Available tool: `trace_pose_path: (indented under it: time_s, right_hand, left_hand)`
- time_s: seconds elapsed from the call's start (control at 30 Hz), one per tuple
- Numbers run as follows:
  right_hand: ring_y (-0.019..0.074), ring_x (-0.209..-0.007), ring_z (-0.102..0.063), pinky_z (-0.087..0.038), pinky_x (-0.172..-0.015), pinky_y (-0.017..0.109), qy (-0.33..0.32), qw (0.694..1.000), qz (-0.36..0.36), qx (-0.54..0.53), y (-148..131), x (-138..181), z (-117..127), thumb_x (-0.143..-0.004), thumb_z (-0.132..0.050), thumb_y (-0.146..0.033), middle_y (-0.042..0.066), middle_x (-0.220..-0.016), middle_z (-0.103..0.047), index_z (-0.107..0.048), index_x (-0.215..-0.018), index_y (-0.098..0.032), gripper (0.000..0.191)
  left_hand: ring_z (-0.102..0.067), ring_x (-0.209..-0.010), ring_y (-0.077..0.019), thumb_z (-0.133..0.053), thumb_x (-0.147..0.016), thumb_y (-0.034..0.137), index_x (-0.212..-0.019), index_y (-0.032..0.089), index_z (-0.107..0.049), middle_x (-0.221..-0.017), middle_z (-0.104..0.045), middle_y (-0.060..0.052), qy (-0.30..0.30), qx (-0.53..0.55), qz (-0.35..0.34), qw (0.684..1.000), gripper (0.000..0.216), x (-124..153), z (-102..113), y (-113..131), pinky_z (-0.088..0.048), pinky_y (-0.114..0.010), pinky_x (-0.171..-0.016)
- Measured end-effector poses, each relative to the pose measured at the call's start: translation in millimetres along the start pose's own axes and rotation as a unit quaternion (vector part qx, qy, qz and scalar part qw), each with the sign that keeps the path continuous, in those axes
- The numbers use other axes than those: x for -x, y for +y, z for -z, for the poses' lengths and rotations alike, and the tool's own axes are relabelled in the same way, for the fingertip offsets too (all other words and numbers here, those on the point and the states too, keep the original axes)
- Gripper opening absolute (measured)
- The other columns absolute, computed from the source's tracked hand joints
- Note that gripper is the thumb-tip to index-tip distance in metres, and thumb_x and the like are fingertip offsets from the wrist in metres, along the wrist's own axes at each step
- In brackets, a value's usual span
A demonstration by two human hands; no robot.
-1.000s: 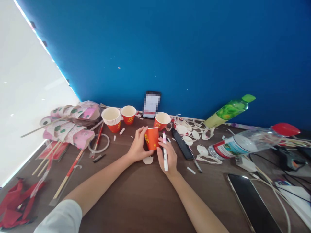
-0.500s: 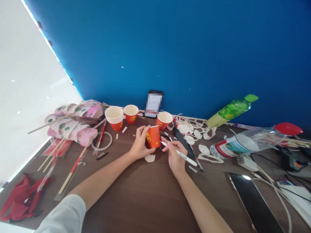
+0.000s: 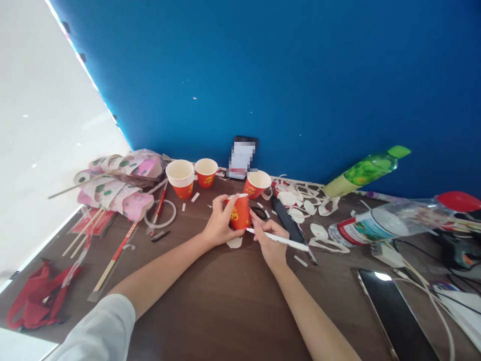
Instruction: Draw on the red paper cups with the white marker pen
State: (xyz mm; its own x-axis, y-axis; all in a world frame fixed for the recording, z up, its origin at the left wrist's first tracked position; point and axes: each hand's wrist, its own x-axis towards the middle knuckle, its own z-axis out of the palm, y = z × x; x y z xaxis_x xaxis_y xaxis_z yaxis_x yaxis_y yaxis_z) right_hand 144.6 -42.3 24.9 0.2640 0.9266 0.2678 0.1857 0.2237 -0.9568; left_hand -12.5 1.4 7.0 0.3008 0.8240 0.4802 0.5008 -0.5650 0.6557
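My left hand [image 3: 220,223] is closed around a red paper cup [image 3: 240,213] with yellow lettering, its fingers near the rim and its thumb at the base. The cup is held close over the table. In my right hand [image 3: 269,240] is a white marker [image 3: 287,241], gripped like a pen. Its pink tip is at the lower right side of the cup; whether it touches cannot be made out. A round white paper piece [image 3: 235,242] lies beneath the cup. Behind it stand another red paper cup [image 3: 257,183], a single cup [image 3: 206,173] and a stack of cups [image 3: 180,179].
A phone [image 3: 242,156] leans against the blue partition [image 3: 263,75]. Paper scraps [image 3: 296,198], scissors [image 3: 289,218], a green bottle [image 3: 366,170] and a clear bottle [image 3: 387,223] lie rightward, with another phone [image 3: 402,311]. Leftward are wrapped pink paper [image 3: 112,193], chopsticks [image 3: 116,255] and a red strap [image 3: 37,296].
The marker's tip has moved down along the cup's right side, and the marker now lies flatter. The whole view has shifted slightly. My left hand keeps its hold on the cup.
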Motion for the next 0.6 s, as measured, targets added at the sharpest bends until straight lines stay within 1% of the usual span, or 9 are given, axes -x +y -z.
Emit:
trace_pose_path:
  time_s: [0.1,0.23,0.37,0.47,0.6]
  right_hand:
    - [0.0325,-0.102,-0.069,-0.058,-0.073,0.033,0.0,1.0,-0.002,0.001,1.1,0.5,-0.1,-0.079,-0.067,-0.033,0.002,-0.046,-0.061,-0.043,-0.045,-0.024,0.042]
    - [0.0333,-0.097,-0.071,-0.059,-0.067,0.033,0.003,1.0,-0.009,0.004,-0.2,0.0,-0.6,-0.077,-0.068,-0.035,0.002,-0.046,-0.063,-0.04,-0.045,-0.024,0.043]
    - [0.0331,-0.096,-0.071,-0.058,-0.072,0.035,-0.004,1.0,-0.003,0.006,-1.0,-0.3,-1.0,-0.077,-0.067,-0.034,0.004,-0.053,-0.067,-0.041,-0.044,-0.024,0.044]
    - [0.0317,-0.097,-0.071,-0.058,-0.074,0.033,-0.006,1.0,-0.012,0.005,2.1,-0.1,0.2,-0.078,-0.066,-0.034,0.004,-0.055,-0.068,-0.041,-0.044,-0.024,0.044]
    - [0.0313,-0.098,-0.071,-0.057,-0.078,0.036,-0.007,0.999,-0.024,-0.027,9.2,-0.1,2.5,-0.077,-0.068,-0.036,0.002,-0.046,-0.062,-0.044,-0.046,-0.024,0.042]
  left_hand:
    - [-0.033,-0.126,-0.0348,-0.078,-0.057,0.022,-0.145,0.029,-0.019,-0.129,-0.023,-0.012,0.001,-0.015,-0.003,1.0,0.106,0.1,-1.6,-0.4,-0.041,-0.051,-0.104]
    - [-0.034,-0.125,-0.0354,-0.077,-0.059,0.022,-0.146,0.028,-0.015,-0.128,-0.025,-0.013,0.009,-0.035,-0.027,0.999,0.107,-0.3,-3.3,-1.2,-0.041,-0.051,-0.103]
    - [-0.037,-0.122,-0.0353,-0.075,-0.06,0.022,-0.147,0.025,-0.013,-0.128,-0.029,-0.014,0.021,-0.055,-0.058,0.997,0.107,-1.8,-3.2,-1.7,-0.039,-0.053,-0.103]
    - [-0.038,-0.122,-0.0352,-0.075,-0.061,0.022,-0.147,0.023,-0.014,-0.128,-0.03,-0.014,0.022,-0.062,-0.063,0.996,0.105,-2.1,-2.7,-2.1,-0.04,-0.054,-0.102]
    - [-0.038,-0.123,-0.0354,-0.076,-0.059,0.022,-0.146,0.023,-0.015,-0.128,-0.03,-0.015,0.025,-0.063,-0.061,0.996,0.107,-1.4,-3.6,-3.7,-0.041,-0.054,-0.102]
